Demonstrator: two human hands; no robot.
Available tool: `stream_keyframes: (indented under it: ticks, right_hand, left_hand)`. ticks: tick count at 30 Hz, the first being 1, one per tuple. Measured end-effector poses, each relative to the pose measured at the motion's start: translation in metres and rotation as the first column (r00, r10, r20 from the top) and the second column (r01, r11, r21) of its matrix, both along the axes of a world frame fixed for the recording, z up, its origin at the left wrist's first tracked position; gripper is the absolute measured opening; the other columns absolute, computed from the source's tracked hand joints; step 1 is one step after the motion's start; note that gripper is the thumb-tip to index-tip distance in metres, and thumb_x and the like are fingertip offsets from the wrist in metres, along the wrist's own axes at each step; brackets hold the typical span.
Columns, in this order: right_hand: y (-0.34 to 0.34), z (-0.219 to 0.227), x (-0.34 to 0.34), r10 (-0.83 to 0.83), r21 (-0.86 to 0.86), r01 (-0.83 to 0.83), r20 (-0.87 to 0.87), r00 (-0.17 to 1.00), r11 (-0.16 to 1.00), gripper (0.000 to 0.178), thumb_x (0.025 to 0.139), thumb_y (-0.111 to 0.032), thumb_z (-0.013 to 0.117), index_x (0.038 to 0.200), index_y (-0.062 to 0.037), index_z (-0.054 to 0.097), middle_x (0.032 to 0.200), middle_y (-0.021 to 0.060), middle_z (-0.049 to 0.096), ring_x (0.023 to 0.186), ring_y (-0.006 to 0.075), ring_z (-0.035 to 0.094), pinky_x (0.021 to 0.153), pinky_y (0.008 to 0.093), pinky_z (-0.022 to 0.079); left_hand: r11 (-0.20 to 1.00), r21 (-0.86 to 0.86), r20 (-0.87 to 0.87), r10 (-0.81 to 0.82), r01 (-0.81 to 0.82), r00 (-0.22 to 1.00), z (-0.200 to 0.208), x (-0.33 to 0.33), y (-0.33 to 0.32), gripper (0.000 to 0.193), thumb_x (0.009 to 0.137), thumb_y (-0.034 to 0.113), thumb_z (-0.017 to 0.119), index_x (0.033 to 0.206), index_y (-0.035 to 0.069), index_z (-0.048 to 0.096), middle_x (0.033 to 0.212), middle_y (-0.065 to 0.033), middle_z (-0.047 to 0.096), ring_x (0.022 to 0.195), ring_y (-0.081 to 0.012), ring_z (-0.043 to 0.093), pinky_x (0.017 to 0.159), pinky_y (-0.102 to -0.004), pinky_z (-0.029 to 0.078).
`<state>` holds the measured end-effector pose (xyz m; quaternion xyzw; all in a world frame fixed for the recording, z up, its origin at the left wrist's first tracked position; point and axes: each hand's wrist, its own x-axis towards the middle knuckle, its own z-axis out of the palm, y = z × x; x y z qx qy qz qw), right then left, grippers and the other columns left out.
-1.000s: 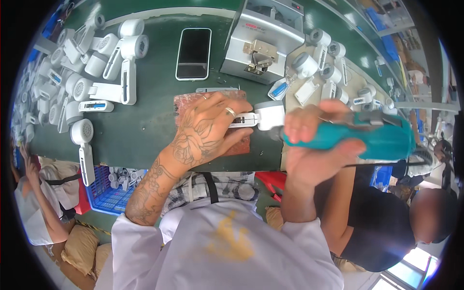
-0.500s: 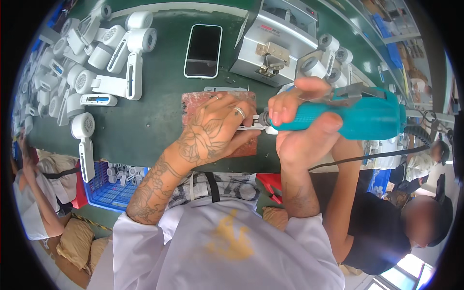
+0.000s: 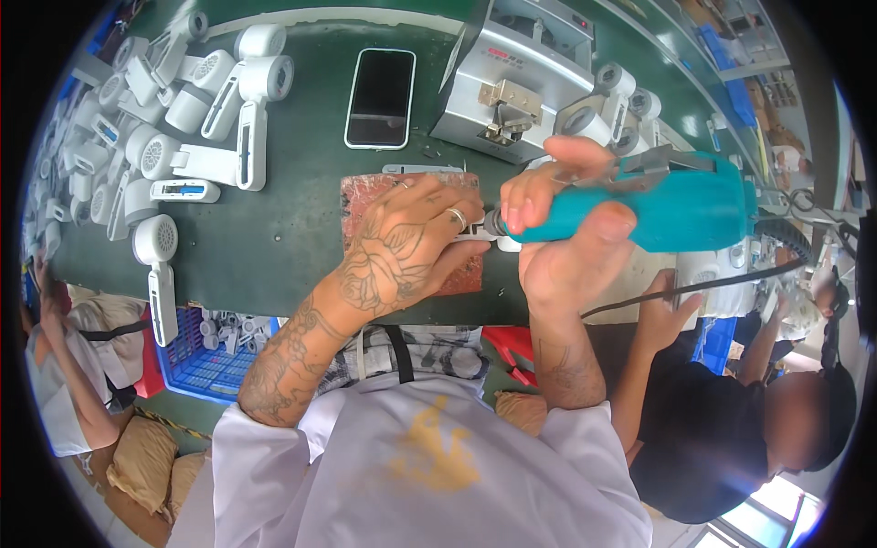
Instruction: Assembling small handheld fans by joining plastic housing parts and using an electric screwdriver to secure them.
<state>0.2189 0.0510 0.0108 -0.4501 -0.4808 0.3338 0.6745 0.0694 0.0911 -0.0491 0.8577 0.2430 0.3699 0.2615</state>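
Note:
My left hand point(image 3: 406, 233), tattooed and ringed, is closed over a small white fan part point(image 3: 477, 228) and presses it on a worn red block point(image 3: 358, 194). Most of that part is hidden beneath the fingers. My right hand point(image 3: 557, 242) wraps around a teal electric screwdriver point(image 3: 681, 210), held nearly level. Its tip points left and meets the white part beside my left fingertips; the exact contact point is too small to make out.
White handheld fans point(image 3: 215, 164) lie heaped at the left. A phone point(image 3: 380, 99) and a silver machine point(image 3: 512, 87) stand beyond the block. The black cable point(image 3: 694, 290) trails right near a co-worker's hand point(image 3: 660, 315). A blue basket point(image 3: 206, 365) sits below the table's edge.
The screwdriver and my right hand have shifted slightly left. At the right, the co-worker's arm has moved and their open hand now shows by the cable.

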Motion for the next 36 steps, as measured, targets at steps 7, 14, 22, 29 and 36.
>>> stream_keyframes:
  ticks: [7, 14, 22, 29, 36]
  right_hand:
    - [0.009, -0.006, 0.010, 0.040, 0.182, -0.030, -0.055, 0.998, 0.983, 0.067, 0.100, -0.054, 0.062, 0.121, 0.0096, 0.055, 0.074, 0.0080, 0.063, 0.065, 0.0150, 0.060, 0.060, 0.0288, 0.049]
    - [0.067, 0.017, 0.026, -0.177, 0.164, 0.152, 0.147, 0.973, 0.975, 0.061, 0.104, -0.054, 0.054, 0.114, 0.0068, 0.060, 0.071, 0.0064, 0.057, 0.063, 0.0190, 0.058, 0.063, 0.0331, 0.049]
    - [0.092, -0.008, 0.032, -0.125, 0.263, 0.077, 0.171, 0.977, 0.962, 0.046, 0.104, -0.044, 0.060, 0.099, 0.0012, 0.058, 0.070, 0.0064, 0.056, 0.061, 0.0185, 0.057, 0.059, 0.0334, 0.049]
    - [0.064, 0.005, 0.019, -0.087, 0.049, 0.082, 0.122, 0.989, 0.995, 0.048, 0.107, -0.045, 0.053, 0.102, 0.0031, 0.058, 0.069, 0.0075, 0.055, 0.059, 0.0193, 0.054, 0.059, 0.0346, 0.048]
    - [0.033, 0.006, 0.011, 0.003, 0.056, -0.005, 0.044, 0.999, 0.998, 0.055, 0.105, -0.048, 0.055, 0.109, 0.0068, 0.058, 0.069, 0.0093, 0.055, 0.060, 0.0196, 0.053, 0.060, 0.0368, 0.048]
  left_hand:
    - [0.997, -0.081, -0.060, -0.010, 0.005, 0.998, 0.013, -0.004, 0.008, 0.023, 0.085, 0.019, 0.079, 0.100, 0.004, 0.072, 0.103, -0.0076, 0.069, 0.095, -0.0307, 0.064, 0.085, -0.0446, 0.053]
    - [0.998, -0.020, -0.213, 0.047, -0.052, 0.976, 0.015, -0.012, 0.021, 0.035, 0.087, 0.029, 0.077, 0.118, 0.014, 0.074, 0.109, -0.0024, 0.067, 0.102, -0.0262, 0.062, 0.090, -0.0435, 0.053]
    - [0.999, -0.041, -0.159, 0.026, -0.033, 0.987, 0.010, -0.012, 0.019, 0.039, 0.090, 0.035, 0.073, 0.119, 0.009, 0.071, 0.106, -0.0049, 0.067, 0.101, -0.0256, 0.059, 0.093, -0.0393, 0.049]
    - [0.999, 0.005, -0.128, 0.037, -0.036, 0.991, 0.004, -0.014, 0.022, 0.039, 0.090, 0.035, 0.073, 0.120, 0.010, 0.071, 0.106, -0.0049, 0.066, 0.101, -0.0256, 0.059, 0.092, -0.0388, 0.049]
    - [0.999, -0.018, -0.161, 0.031, -0.035, 0.987, 0.004, -0.013, 0.021, 0.043, 0.085, 0.032, 0.079, 0.123, 0.013, 0.072, 0.110, -0.0037, 0.068, 0.099, -0.0302, 0.061, 0.091, -0.0425, 0.051]
